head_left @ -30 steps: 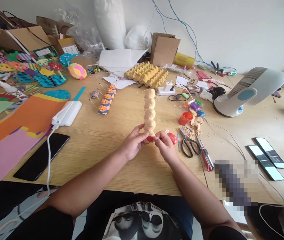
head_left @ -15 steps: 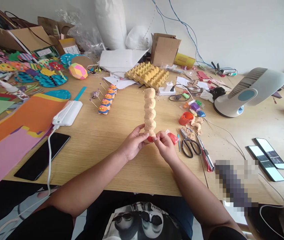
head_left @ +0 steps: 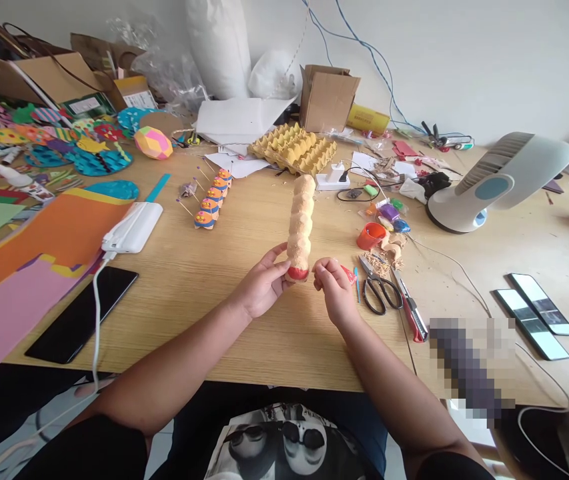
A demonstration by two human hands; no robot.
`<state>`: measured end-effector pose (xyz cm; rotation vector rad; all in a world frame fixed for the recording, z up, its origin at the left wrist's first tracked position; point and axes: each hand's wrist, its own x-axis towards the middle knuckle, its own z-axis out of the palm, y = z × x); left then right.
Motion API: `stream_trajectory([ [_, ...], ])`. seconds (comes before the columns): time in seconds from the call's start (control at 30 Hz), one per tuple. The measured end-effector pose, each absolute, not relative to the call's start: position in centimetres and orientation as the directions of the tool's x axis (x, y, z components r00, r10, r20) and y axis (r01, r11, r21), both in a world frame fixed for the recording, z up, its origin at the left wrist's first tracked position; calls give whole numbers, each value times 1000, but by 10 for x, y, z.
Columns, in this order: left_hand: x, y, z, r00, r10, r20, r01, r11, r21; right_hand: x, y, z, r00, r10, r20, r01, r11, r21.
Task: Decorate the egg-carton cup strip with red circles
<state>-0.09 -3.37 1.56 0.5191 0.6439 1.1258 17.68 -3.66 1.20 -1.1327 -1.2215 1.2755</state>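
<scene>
My left hand [head_left: 264, 283] grips the near end of a bumpy beige egg-carton strip [head_left: 301, 217], thumb on its side. The strip points away from me, and red clay-like material [head_left: 298, 273] covers its near end. Just right of that end is my right hand [head_left: 333, 285], apart from the strip, its fingers curled together; whatever they may hold is hidden. A red packet [head_left: 349, 274] shows partly behind the right hand. Beyond my left hand stands a painted orange-and-blue caterpillar [head_left: 213, 200] made of similar bumps, with pin-like feelers.
Black-handled scissors [head_left: 378, 293], a red utility knife [head_left: 414, 313] and an orange cup [head_left: 371, 235] lie to the right, near small coloured packets. A white fan [head_left: 494, 187] stands farther right. Yellow egg trays [head_left: 291, 150] are at the back; a power bank [head_left: 134, 228] and phone [head_left: 84, 313] lie left.
My right hand has come away from the strip's near end, moving slightly right. The strip has tilted a little, and more of its red end now shows.
</scene>
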Motion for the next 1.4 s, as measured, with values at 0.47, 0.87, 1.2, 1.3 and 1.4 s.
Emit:
stream_trajectory([
  [0.47, -5, -27, 17, 270, 938, -217, -716, 347, 606, 183, -27, 15, 21, 998, -62, -259, -55, -964],
  [0.87, -6, -26, 14, 285, 927, -246, -717, 376, 588, 185, -26, 20, -42, 994, -98, -292, -106, -950],
  [1.2, -6, -28, 14, 332, 912, -240, -678, 407, 612, 184, -33, 23, -34, 997, 76, -92, 73, -993],
  [1.3, -5, -28, 13, 338, 913, -229, -670, 405, 623, 185, -36, 25, -63, 991, 116, -23, 114, -993],
  [1.4, -4, -29, 12, 348, 908, -235, -669, 416, 616, 185, -39, 27, -84, 985, 150, 44, 154, -987],
])
